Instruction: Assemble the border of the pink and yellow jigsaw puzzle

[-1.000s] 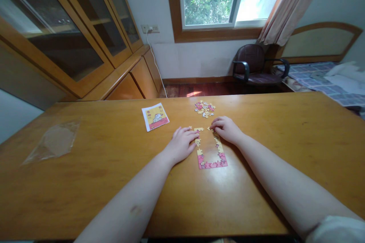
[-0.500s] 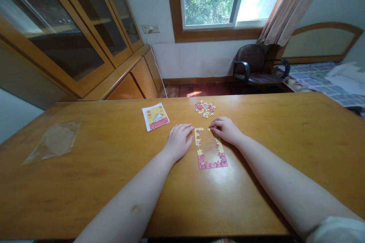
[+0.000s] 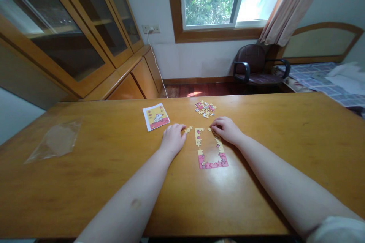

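Just left of the jigsaw frame lie small yellow puzzle pieces [image 3: 189,129]. My left hand [image 3: 173,138] rests beside them with its fingers curled, thumb and fingertips closed about the nearest piece. A partly joined jigsaw border [image 3: 213,165], pink along the near edge and yellow up both sides, lies flat on the table; its top side has a gap. My right hand [image 3: 225,128] is at the border's far right corner, its fingers bent and pressed together on a yellow border piece [image 3: 209,129]. The fingers partly hide that corner.
A heap of loose puzzle pieces [image 3: 205,109] lies beyond the border. To the left are a printed picture card [image 3: 156,117] and a clear plastic bag [image 3: 55,140] on the wooden table [image 3: 114,174]. An armchair [image 3: 252,64] stands past the far edge.
My left hand has drawn back a little to the left, and the yellow pieces it covered now show. My right hand has stayed at the border's far right corner.
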Tool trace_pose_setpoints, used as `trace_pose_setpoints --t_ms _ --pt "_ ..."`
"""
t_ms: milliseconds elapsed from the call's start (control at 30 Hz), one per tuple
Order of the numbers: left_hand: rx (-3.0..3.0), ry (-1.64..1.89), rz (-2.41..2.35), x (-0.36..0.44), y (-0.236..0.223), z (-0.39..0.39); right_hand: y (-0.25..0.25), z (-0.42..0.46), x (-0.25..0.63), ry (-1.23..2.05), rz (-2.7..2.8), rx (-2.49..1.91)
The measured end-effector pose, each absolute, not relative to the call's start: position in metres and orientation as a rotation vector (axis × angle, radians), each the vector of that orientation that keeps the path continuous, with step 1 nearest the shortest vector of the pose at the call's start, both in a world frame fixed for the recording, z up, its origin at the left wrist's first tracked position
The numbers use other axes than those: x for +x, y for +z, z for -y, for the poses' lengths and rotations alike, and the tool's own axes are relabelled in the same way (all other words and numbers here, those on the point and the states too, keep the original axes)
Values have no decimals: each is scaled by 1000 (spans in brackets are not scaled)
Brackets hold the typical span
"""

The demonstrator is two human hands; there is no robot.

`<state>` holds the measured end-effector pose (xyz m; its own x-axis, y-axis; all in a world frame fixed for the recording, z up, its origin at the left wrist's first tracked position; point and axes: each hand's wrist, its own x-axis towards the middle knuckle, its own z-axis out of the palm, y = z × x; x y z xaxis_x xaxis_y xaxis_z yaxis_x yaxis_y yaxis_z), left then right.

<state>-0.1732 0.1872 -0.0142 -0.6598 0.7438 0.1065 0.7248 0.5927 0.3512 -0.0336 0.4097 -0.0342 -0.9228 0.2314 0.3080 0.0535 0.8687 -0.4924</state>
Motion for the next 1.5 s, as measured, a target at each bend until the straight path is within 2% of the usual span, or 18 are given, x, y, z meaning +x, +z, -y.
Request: trace_pose_setpoints --t_ms 633,933,1267,1500 --pt "1304 464 -2774 -170 -7 -185 -33 -409 -33 714 2670 -220" --pt "1146 276 -2739 -173 6 -180 -32 -408 -32 716 2680 -231" --pt "1144 325 -2599 -166 7 -176 -31 -408 -32 721 2672 -225" --pt "1167 641 -2404 -165 -1 -176 -32 -408 -33 707 2667 -218"
